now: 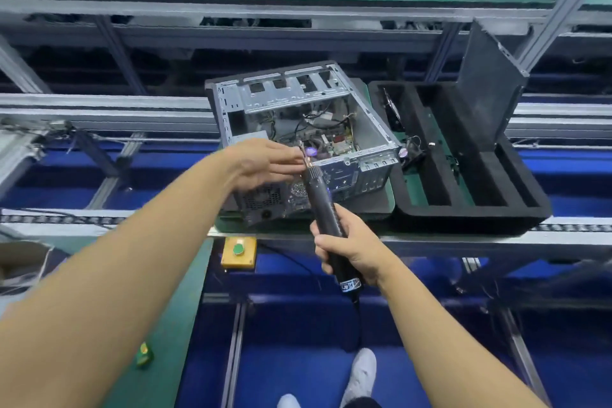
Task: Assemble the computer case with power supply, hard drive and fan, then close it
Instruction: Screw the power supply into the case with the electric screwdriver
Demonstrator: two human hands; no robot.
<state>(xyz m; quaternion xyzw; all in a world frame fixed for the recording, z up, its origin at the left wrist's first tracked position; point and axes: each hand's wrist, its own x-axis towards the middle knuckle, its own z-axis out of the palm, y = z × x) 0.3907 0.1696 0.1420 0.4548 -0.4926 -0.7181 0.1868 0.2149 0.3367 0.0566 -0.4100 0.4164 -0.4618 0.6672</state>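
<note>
An open grey computer case (371,132) lies on its side on the line, its motherboard and cables showing. The power supply (265,200) sits in its near-left corner. My right hand (352,245) grips a black electric screwdriver (323,205), its tip pointing up at the case's near edge. My left hand (261,162) reaches to the bit, fingertips pinching at the tip; whether a screw is between them is too small to tell. A fan (394,113) stands in the left slot of the black foam tray (470,209). A second small fan (412,152) lies by the case.
The dark side panel (486,79) leans upright at the tray's back right. A yellow box with a green button (238,252) hangs under the line's front rail. A green bench runs at my left with a small green packet (144,354). My shoes show below.
</note>
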